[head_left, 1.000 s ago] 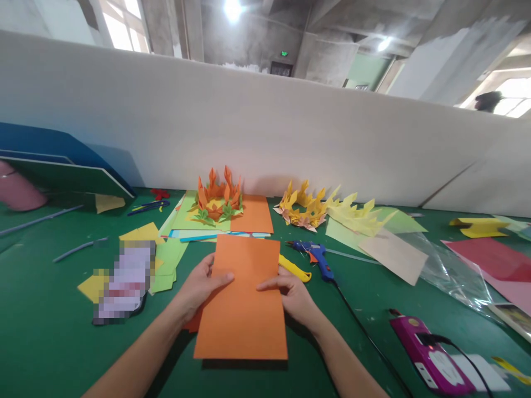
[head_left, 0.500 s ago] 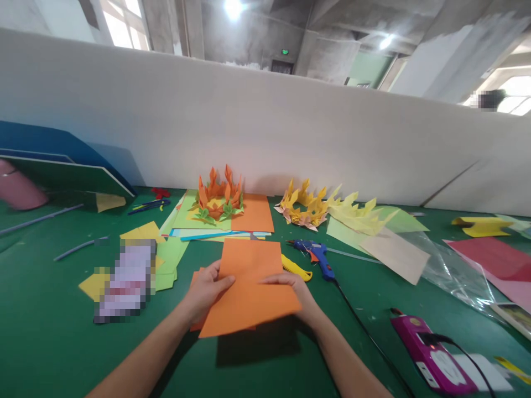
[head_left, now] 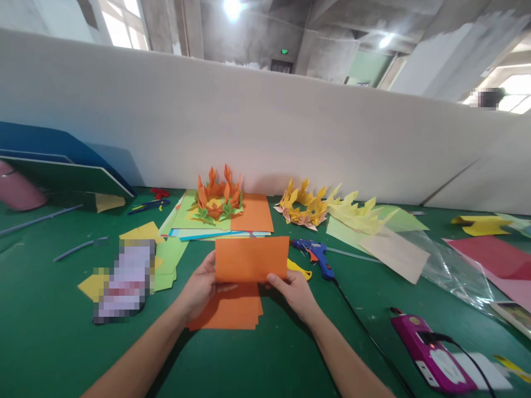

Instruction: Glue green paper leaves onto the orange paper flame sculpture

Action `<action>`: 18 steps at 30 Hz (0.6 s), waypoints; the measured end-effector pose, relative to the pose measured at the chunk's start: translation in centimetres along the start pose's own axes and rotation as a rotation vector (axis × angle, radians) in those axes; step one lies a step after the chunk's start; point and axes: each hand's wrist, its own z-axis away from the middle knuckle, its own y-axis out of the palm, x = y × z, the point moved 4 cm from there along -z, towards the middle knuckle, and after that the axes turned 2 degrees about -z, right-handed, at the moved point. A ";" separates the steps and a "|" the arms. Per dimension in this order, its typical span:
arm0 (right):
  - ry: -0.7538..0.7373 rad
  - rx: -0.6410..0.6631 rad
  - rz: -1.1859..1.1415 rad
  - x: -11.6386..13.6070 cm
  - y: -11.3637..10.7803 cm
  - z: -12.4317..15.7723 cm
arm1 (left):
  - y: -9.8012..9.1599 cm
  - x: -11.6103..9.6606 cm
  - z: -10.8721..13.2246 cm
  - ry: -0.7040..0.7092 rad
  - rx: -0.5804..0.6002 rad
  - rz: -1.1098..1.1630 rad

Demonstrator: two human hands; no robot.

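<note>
An orange sheet of paper, doubled over into a wide rectangle, is held up between my two hands. My left hand grips its left end, with fingers behind and below the lower edge. At the lower right, my right hand pinches the sheet, thumb on the front. Under it, several more orange sheets lie stacked on the green table. Partly hidden behind the right hand is a yellow cutter. A blue glue gun rests just to the right of it.
An orange paper crown and a yellow one stand at the back, beside a pale yellow zigzag paper strip. A magenta power strip lies at right. Coloured papers and a blurred-out object lie at left.
The orange sheet was larger, with a corner curling at the right; now it is folded over to about half its height. My right hand moved left and its thumb came to the front.
</note>
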 end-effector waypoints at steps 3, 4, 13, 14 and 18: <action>0.020 -0.033 -0.031 -0.1 -0.3 0.0 | -0.1 -0.2 0.0 0.033 0.032 0.013; 0.022 -0.040 -0.044 -0.1 -0.4 0.0 | -0.1 -0.2 0.0 0.024 0.055 0.024; 0.034 0.019 -0.060 0.3 -0.1 0.4 | -1.3 -0.4 -0.1 -0.012 -0.042 -0.208; 0.011 0.006 -0.101 0.4 -0.1 0.3 | -1.2 -0.4 -0.1 -0.013 -0.034 -0.222; -0.018 -0.058 -0.395 0.2 0.0 0.0 | -0.7 -0.2 0.0 0.019 -0.061 -0.100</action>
